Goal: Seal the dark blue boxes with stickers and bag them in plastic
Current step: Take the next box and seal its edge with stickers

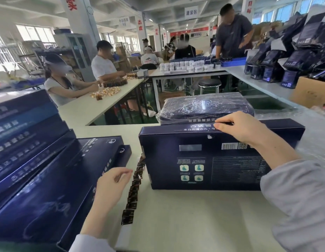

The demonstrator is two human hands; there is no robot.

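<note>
At the far left a stack [30, 151] of dark blue boxes leans across the table [194, 215], the lowest one reaching the near edge. Just right of it the left hand [112, 180] hovers over the table with its fingers curled and the thumb and forefinger tips meeting; whether they pinch a sticker I cannot tell. Right beside those fingertips a strip of stickers [134, 186], small, dark and glossy, runs in a line along the table from the near side up to the left corner of the box [203, 160]. That box sits at the middle of the table. It shows a dark blue face with a barcode, a code square and four pale icons, and its lid edge is on the far side. The right hand [240, 128] reaches over it from the right, fingers and thumb curled onto that far top edge and pinching it. Touching the box from behind lies a bagged box [205, 108], dark blue under shiny, wrinkled plastic. To the right, crinkled clear plastic [303, 124] is heaped on the table beside the sleeve. Farther back, people sit and stand at other tables, and dark blue packs [294, 51] are piled at the far right above a carton [311, 91].
</note>
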